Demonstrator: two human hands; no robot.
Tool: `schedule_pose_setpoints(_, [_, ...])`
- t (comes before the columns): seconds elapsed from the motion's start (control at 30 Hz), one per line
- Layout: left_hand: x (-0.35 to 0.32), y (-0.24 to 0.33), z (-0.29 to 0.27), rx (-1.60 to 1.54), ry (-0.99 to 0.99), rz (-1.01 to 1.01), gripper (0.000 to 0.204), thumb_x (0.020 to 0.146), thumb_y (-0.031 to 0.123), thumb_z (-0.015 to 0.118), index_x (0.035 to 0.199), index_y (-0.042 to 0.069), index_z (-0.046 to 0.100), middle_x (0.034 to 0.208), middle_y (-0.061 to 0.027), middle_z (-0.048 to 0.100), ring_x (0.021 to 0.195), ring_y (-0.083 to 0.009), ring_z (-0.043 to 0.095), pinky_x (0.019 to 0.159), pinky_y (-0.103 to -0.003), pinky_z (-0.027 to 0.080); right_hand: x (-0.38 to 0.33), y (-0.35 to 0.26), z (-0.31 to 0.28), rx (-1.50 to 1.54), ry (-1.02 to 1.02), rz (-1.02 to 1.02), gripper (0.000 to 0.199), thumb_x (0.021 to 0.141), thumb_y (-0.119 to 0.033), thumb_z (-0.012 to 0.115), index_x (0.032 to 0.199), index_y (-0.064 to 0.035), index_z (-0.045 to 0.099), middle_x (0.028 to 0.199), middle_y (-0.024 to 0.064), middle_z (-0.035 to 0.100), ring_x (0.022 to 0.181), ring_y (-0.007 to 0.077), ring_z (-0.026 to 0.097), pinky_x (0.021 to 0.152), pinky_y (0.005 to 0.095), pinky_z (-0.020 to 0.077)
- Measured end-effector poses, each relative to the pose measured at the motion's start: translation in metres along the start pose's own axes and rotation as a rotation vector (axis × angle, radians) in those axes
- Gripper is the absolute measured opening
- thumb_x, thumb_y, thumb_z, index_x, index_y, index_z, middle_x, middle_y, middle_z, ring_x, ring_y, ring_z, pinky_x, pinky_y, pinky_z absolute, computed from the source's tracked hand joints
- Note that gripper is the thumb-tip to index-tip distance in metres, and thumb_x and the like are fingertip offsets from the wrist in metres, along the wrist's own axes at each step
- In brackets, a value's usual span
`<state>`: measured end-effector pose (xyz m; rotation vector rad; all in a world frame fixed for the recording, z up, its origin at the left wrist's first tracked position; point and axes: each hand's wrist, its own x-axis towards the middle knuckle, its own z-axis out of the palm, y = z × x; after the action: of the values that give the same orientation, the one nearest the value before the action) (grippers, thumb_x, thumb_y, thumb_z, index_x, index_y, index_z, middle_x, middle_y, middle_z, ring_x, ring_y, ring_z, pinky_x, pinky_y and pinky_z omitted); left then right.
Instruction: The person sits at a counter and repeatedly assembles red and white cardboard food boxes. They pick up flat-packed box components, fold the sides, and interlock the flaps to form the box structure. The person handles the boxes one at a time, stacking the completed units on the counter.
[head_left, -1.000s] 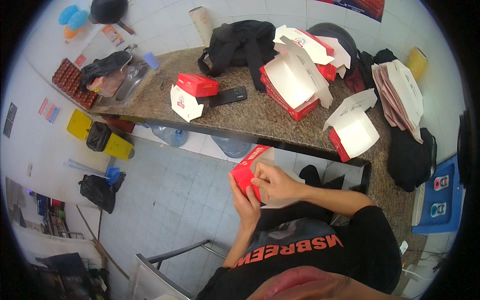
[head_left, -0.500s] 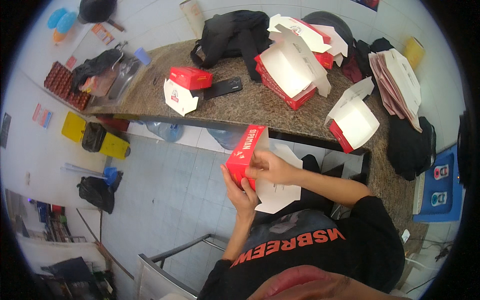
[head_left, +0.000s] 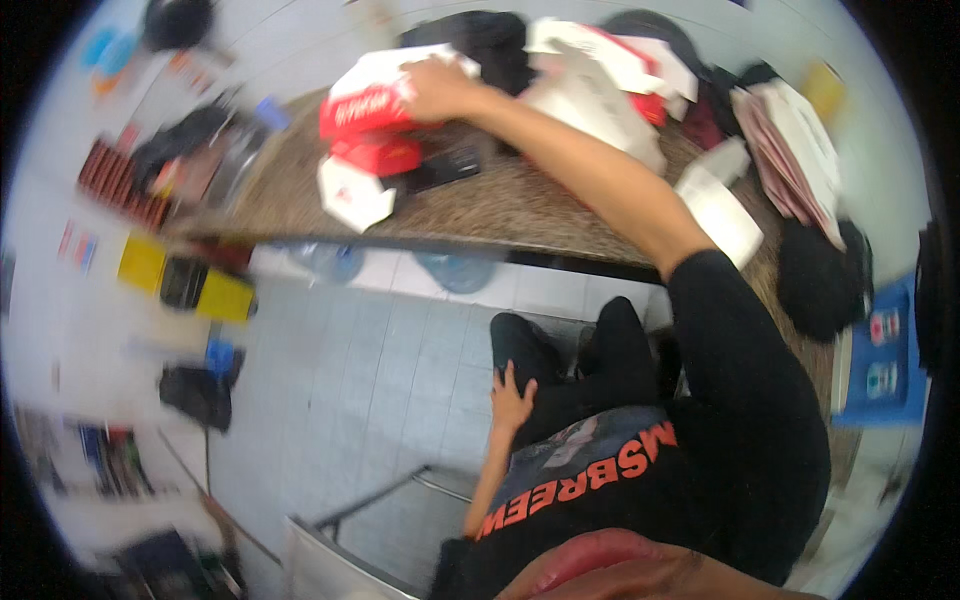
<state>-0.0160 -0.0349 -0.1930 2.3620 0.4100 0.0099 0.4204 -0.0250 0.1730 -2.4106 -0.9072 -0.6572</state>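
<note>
Speckled brown stone makes up the counter [head_left: 520, 215], which curves across a white-tiled room above a grey floor [head_left: 340, 350]. At its left part is the held box [head_left: 368, 105], red-sided with a white top. The right hand [head_left: 437, 88] is clamped on its right end, arm stretched across the counter. Well apart from it, the left hand [head_left: 512, 403] rests on the thigh with its fingers spread.

Just under the held box sits one lower box [head_left: 378, 155], red, with a white flap [head_left: 352, 195] spread toward the counter's edge; motion blur makes it hard to say whether the two boxes touch. One dark phone [head_left: 450, 168] lies beside them, near one black bag [head_left: 490, 48].

Behind the forearm stands a group of boxes [head_left: 590, 100], too overlapped to count. Farther right, one open box [head_left: 735, 225] shows its white inside, near a sheaf of flat cartons [head_left: 805, 150]. Two bluish jugs [head_left: 455, 272] stand below the counter, and one yellow bin [head_left: 225, 298] has a black liner [head_left: 183, 283].

White lettering on the held box is smeared; bold orange-red capitals cross the black shirt [head_left: 600, 455].
</note>
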Motion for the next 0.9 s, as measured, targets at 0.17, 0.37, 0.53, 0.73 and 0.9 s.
schedule_pose_setpoints(0.17, [-0.023,-0.039,0.019,-0.026,-0.065,-0.093,0.069,0.095,0.05,0.063,0.154,0.022,0.042,0.16,-0.0328,0.021,0.142,-0.0559,0.029,0.115,-0.059,0.03,-0.045,0.002,-0.036,-0.006,-0.223,-0.189,0.055,0.082,-0.042,0.07,0.122,-0.0044,0.069,0.115,0.0233,0.07,0.111,0.0422,0.065,0.101,0.0494,0.0487])
schedule_pose_setpoints(0.37, [-0.019,-0.039,0.022,-0.07,-0.075,-0.051,0.068,0.095,0.05,0.064,0.153,0.023,0.044,0.161,-0.0315,0.021,0.141,-0.0539,0.032,0.116,-0.058,0.029,-0.098,0.104,-0.208,0.083,-0.036,-0.092,0.044,0.089,-0.039,0.072,0.119,-0.0065,0.071,0.108,0.0141,0.075,0.097,0.0255,0.073,0.085,0.0362,0.0568])
schedule_pose_setpoints(0.53, [-0.012,-0.024,0.02,-0.048,-0.132,-0.016,0.068,0.094,0.05,0.064,0.153,0.023,0.044,0.161,-0.0314,0.021,0.14,-0.0541,0.034,0.114,-0.057,0.031,-0.221,0.354,-0.336,-0.254,-0.011,0.479,0.047,0.09,-0.044,0.073,0.119,-0.0073,0.07,0.107,0.0122,0.075,0.096,0.0262,0.073,0.086,0.035,0.0569])
schedule_pose_setpoints(0.73, [-0.009,-0.026,0.022,-0.028,-0.109,-0.047,0.067,0.094,0.048,0.065,0.153,0.023,0.044,0.161,-0.0309,0.021,0.139,-0.0541,0.035,0.114,-0.057,0.032,-0.343,0.428,-0.36,-0.403,-0.274,0.627,0.061,0.088,-0.055,0.072,0.128,-0.0083,0.065,0.12,0.0178,0.069,0.117,0.0315,0.064,0.105,0.0418,0.0469])
schedule_pose_setpoints(0.9, [-0.008,-0.027,0.017,-0.038,-0.129,-0.059,0.067,0.094,0.048,0.065,0.153,0.023,0.044,0.16,-0.0314,0.023,0.139,-0.0532,0.036,0.114,-0.057,0.032,-0.359,0.423,-0.366,-0.119,-0.271,0.795,0.058,0.089,-0.051,0.073,0.127,-0.0069,0.067,0.123,0.0153,0.07,0.114,0.0273,0.065,0.098,0.0399,0.052])
